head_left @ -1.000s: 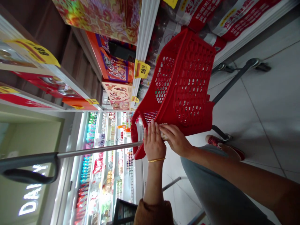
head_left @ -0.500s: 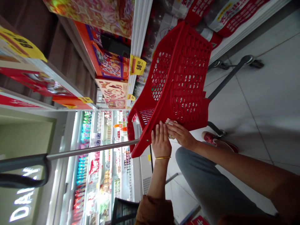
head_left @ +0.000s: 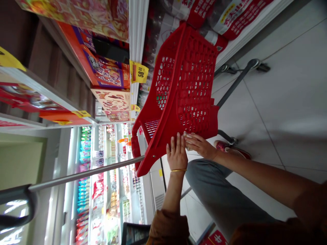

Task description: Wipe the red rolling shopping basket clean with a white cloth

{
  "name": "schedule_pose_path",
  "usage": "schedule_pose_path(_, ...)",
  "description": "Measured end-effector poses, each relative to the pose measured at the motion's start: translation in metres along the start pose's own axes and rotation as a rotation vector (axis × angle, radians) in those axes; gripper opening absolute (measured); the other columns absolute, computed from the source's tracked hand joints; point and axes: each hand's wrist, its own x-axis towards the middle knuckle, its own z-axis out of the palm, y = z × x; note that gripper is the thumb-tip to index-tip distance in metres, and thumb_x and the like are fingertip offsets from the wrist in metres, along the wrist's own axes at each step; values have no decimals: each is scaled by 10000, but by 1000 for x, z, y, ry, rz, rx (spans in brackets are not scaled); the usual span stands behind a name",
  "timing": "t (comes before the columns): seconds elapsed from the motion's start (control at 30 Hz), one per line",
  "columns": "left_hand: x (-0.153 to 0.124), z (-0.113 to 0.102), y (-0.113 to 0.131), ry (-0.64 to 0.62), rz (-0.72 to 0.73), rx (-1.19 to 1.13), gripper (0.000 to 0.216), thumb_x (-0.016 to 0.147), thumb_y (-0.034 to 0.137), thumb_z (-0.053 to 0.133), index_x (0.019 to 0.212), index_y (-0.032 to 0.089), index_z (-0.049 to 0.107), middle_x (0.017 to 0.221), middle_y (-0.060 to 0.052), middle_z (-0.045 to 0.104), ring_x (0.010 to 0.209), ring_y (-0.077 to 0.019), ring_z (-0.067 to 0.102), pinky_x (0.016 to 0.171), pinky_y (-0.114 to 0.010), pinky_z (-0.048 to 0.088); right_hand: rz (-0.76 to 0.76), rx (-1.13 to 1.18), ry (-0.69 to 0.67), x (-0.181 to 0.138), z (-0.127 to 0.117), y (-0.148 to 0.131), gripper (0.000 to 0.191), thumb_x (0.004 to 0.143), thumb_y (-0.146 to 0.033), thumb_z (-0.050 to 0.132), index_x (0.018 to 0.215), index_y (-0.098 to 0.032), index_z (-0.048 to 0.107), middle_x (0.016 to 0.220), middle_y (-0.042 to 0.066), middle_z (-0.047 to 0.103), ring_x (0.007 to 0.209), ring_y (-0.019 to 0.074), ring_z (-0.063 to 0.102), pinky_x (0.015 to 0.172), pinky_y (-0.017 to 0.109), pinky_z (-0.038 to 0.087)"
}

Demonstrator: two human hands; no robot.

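Observation:
The view is turned sideways. A red plastic shopping cart basket with mesh sides fills the middle. My left hand, with a thin gold bracelet at the wrist, rests on its solid side panel, fingers stretched out and close together. Beside it, my right hand presses a crumpled whitish cloth or tissue against the same panel. Its fingers cover most of that cloth. The two hands nearly touch at the fingertips.
Store shelves with boxed goods and a yellow price tag stand beside the cart. Large bottles fill a low shelf. A lit display cooler lies beyond. My bent knee is close to the cart, over a tiled floor.
The view has shifted, so the cart and shelves sit further left. Against the cart panel, both hands have slid a little away from the handle end, with the cloth under the right.

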Motion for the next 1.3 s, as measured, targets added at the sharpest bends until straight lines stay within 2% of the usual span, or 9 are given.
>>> schedule_pose_path(0.17, -1, 8, 3, -6, -11, -35, 541, 949, 184, 414, 1470, 256, 282, 1462, -70, 407, 1422, -184, 256, 1202, -425, 44, -22, -74, -18, -15, -8, 10, 461, 939, -107, 480, 1388, -203, 440, 1268, 51, 625, 1352, 179, 389, 1075, 384, 454)
schedule_pose_path(0.33, 1, 11, 5, 15, -33, -48, 555, 959, 231, 445, 1476, 275, 250, 1445, -49, 433, 1429, -172, 217, 1192, -406, -57, -47, -85, -64, -26, -14, 22, 472, 939, -131, 493, 1394, -239, 431, 1209, 29, 655, 1246, 163, 486, 1044, 367, 469)
schedule_pose_path(0.47, 7, 14, 9, 33, -43, -57, 540, 971, 183, 387, 1483, 251, 229, 1449, -50, 422, 1418, -160, 251, 1178, -379, -114, 23, -95, -98, -42, -17, 31, 452, 934, -155, 506, 1373, -253, 463, 1188, 38, 656, 1190, 179, 505, 1012, 379, 482)
schedule_pose_path(0.63, 14, 15, 10, 5, 11, -85, 555, 957, 122, 361, 1482, 243, 229, 1451, -46, 422, 1402, -145, 299, 1198, -365, -36, 111, -80, -124, -61, -25, 41, 411, 947, -176, 472, 1348, -264, 493, 1159, 51, 652, 1146, 179, 517, 972, 367, 497)
schedule_pose_path(0.77, 17, 13, 10, 1, 43, -73, 555, 951, 141, 392, 1477, 242, 248, 1459, -30, 415, 1417, -175, 268, 1209, -393, 17, 185, -39, -1, -51, -29, 37, 399, 949, -151, 437, 1327, -252, 509, 1160, 77, 633, 1139, 188, 523, 935, 371, 516)
schedule_pose_path(0.9, 20, 11, 12, -13, 33, -96, 550, 948, 145, 384, 1472, 260, 261, 1452, -24, 427, 1420, -200, 265, 1211, -441, 61, 206, 22, 68, -19, -26, 20, 471, 948, -133, 389, 1406, -243, 402, 1318, 107, 537, 1281, 209, 452, 1036, 456, 455)
schedule_pose_path(1.03, 21, 11, 15, -29, 3, -110, 561, 944, 156, 391, 1475, 263, 244, 1456, -37, 420, 1417, -210, 272, 1207, -478, 64, 168, 30, -24, -8, -18, 13, 621, 923, -323, 510, 1466, -120, 286, 1456, 186, 401, 1440, 325, 189, 1115, 605, 317)
schedule_pose_path(1.2, 21, 12, 16, -62, -20, -152, 563, 937, 158, 401, 1470, 270, 258, 1458, -61, 412, 1418, -215, 270, 1196, -515, 79, 121, 59, -46, -30, -12, 27, 493, 979, -135, 342, 1462, -226, 302, 1416, 68, 494, 1462, 205, 128, 1150, 509, 342)
schedule_pose_path(1.3, 21, 12, 16, -74, -36, -162, 577, 933, 139, 393, 1473, 271, 239, 1456, -66, 414, 1414, -218, 278, 1193, -526, 77, 130, 69, -83, -43, -13, 33, 479, 990, -131, 316, 1458, -233, 305, 1421, 55, 494, 1459, 180, 136, 1166, 469, 330)
